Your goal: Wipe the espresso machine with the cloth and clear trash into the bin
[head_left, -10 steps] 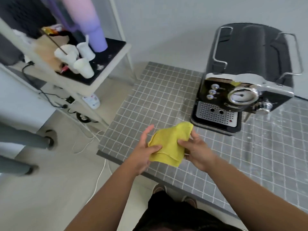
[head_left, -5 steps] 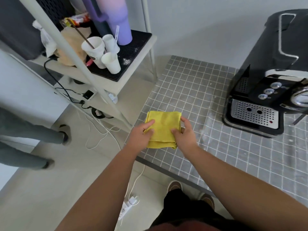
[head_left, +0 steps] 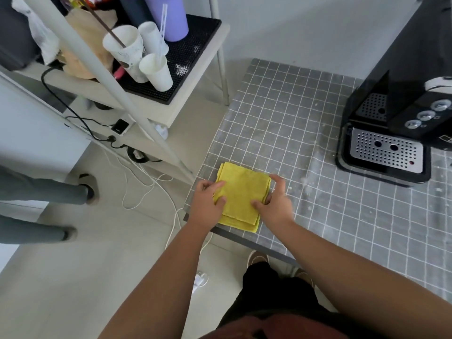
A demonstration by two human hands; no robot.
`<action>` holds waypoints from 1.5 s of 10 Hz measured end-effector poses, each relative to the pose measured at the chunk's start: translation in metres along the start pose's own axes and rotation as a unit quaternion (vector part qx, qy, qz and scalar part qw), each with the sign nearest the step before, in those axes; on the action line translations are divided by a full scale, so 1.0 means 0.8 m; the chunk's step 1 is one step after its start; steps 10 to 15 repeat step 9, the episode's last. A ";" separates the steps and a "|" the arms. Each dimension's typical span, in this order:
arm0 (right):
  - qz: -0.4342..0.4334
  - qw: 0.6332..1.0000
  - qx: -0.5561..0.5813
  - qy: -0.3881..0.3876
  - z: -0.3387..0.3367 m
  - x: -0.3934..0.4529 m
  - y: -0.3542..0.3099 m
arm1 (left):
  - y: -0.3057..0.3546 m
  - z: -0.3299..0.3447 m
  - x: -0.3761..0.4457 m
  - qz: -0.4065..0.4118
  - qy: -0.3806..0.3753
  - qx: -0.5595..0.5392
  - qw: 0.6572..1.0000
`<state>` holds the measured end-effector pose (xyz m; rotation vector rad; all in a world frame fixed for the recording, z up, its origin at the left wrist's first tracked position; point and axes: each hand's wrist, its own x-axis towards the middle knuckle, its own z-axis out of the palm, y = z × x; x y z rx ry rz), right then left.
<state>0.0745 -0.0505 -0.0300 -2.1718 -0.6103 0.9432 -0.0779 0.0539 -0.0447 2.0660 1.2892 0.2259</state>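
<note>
You have a plain yellow folded cloth (head_left: 238,196) on a desk (head_left: 288,123) of small grey square tiles with a white grid of grout, dusted with pale specks. The espresso machine (head_left: 401,99) is glossy black, its silver metal drip tray (head_left: 385,152) dotted with holes. White paper cups (head_left: 156,72) stand by a lilac tumbler (head_left: 171,18) on a black studded mat (head_left: 193,45).

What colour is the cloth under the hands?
Yellow: the cloth lies folded on the grey tiled counter, clearest in the head view.

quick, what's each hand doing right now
Left hand: open, pressing flat on the folded yellow cloth, not gripping.
Right hand: thumb on top, fingers at the cloth's right edge; grip cannot be told.
</note>
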 end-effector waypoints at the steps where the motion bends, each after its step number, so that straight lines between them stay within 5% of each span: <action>1: -0.087 0.975 -0.193 0.063 0.001 -0.007 0.002 | 0.003 0.006 -0.002 0.026 0.039 0.147 0.988; 3: -0.172 0.900 -0.401 -0.028 0.011 -0.006 0.027 | 0.018 0.022 0.015 0.171 -0.048 0.271 0.946; 7: -0.143 0.878 -0.452 -0.070 0.003 0.000 0.037 | -0.007 0.028 0.018 0.148 -0.110 0.311 0.932; 9: -0.203 0.870 -0.450 0.022 -0.038 -0.016 0.052 | 0.045 0.032 0.010 0.148 -0.102 0.268 0.946; 15: -0.203 0.870 -0.450 0.022 -0.038 -0.016 0.052 | 0.045 0.032 0.010 0.148 -0.102 0.268 0.946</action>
